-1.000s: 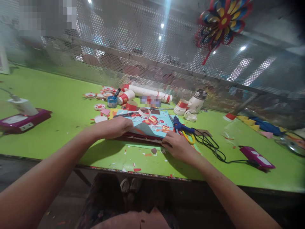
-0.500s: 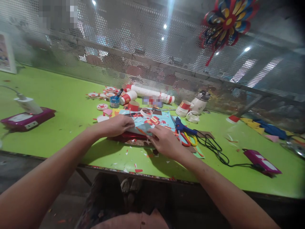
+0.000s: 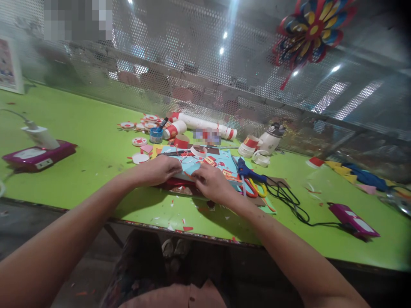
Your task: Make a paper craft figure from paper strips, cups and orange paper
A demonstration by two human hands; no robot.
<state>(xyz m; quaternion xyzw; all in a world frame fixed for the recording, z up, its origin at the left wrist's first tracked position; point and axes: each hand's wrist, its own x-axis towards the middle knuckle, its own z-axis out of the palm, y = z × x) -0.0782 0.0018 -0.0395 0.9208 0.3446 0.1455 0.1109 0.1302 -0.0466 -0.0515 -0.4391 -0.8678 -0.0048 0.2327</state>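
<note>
Light-blue paper (image 3: 192, 161) lies spread with cut scraps at the middle of the table, and its near edge is raised between my hands. My left hand (image 3: 164, 169) is closed with its fingertips on that edge at the left. A short way to the right, my right hand (image 3: 212, 183) pinches the same edge, fingers bent. Dark red and brown sheets (image 3: 183, 188) show beneath. A white paper ring (image 3: 199, 151) and a small red-and-cream cutout (image 3: 210, 161) rest on the blue paper. What lies under my fingertips is partly hidden.
A blue glue gun (image 3: 248, 171) and scissors with red and yellow handles (image 3: 261, 188) lie to the right. Its black cord runs to a purple power strip (image 3: 353, 220). Behind are a blue paint jar (image 3: 156, 135), paper cups (image 3: 250, 145) and a white bottle (image 3: 272, 137).
My right hand has slid left along the paper, closer to my left hand. The raised blue flap between them has come down lower. The left hand stays nearly in place.
</note>
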